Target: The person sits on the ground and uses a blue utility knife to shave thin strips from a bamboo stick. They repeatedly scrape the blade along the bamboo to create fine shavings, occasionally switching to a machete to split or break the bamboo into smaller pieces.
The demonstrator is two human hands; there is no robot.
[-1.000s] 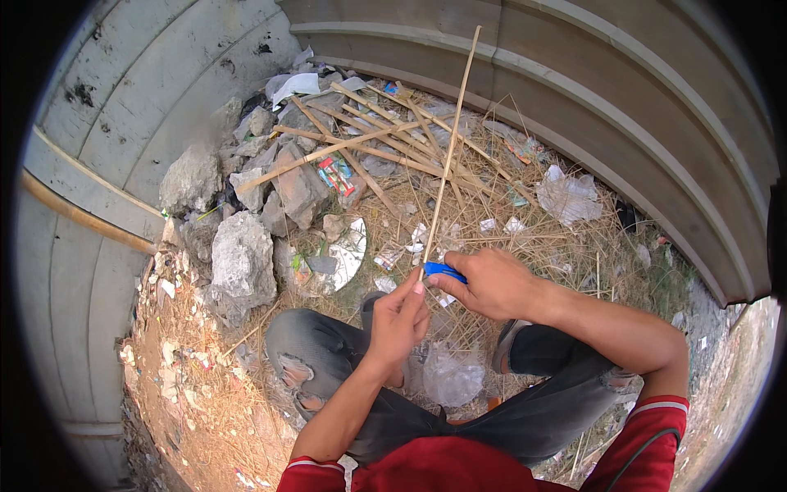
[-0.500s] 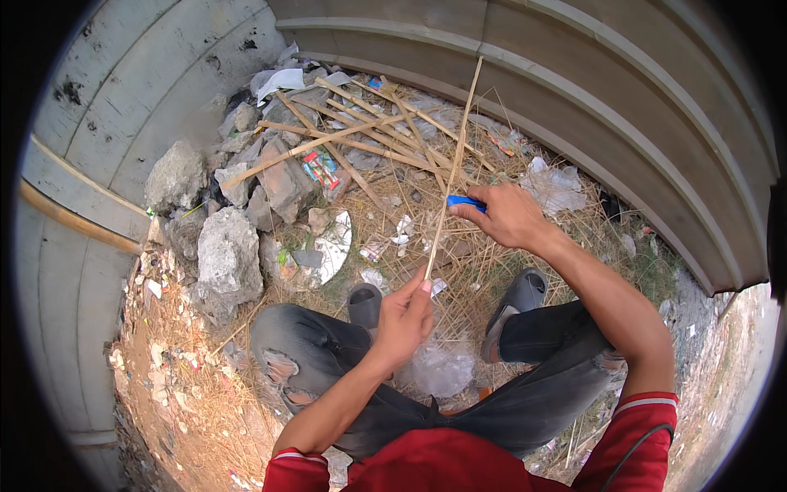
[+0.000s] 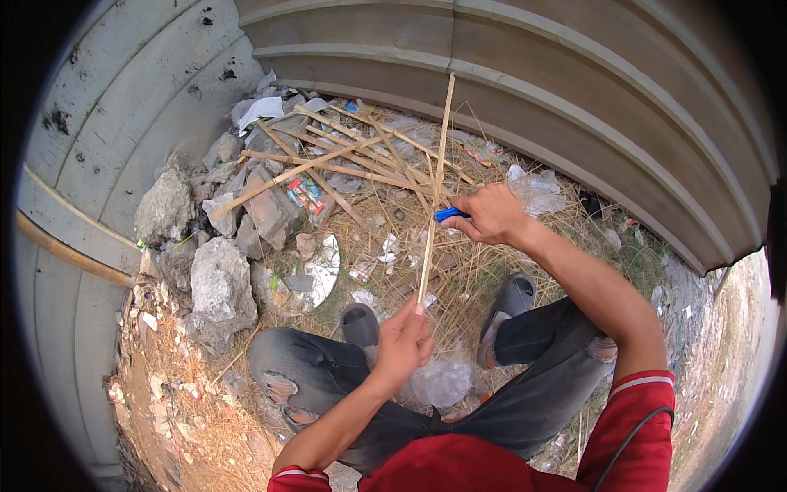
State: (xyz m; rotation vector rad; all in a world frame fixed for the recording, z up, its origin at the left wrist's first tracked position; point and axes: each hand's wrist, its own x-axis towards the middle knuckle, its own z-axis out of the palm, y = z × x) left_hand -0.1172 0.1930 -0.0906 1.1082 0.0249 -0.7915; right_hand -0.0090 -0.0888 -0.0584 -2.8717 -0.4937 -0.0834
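Note:
A long, thin bamboo strip point(image 3: 428, 258) runs away from me, tilted slightly to the right at its far end. My left hand point(image 3: 403, 343) pinches its near end between thumb and fingers, above the ground between my knees. My right hand point(image 3: 494, 215) is closed around a blue-handled cutter point(image 3: 450, 214), pressed against the strip around its middle. The cutter's blade is too small or hidden to make out. A thin sliver seems to stand off the strip's left side just beyond the cutter.
Several bamboo strips point(image 3: 332, 156) lie crossed over rubble ahead. Grey rocks point(image 3: 221, 283) are heaped at left, near a broken white piece point(image 3: 323, 272). Metal sheeting point(image 3: 557, 107) closes off the far side. Dry grass, litter and a clear plastic bag point(image 3: 443, 380) surround my sandaled feet.
The view has shifted a little, so the scene sits further left and lower. Both hands keep their hold on the strip and cutter. The cutter's handle shows at a slightly different angle.

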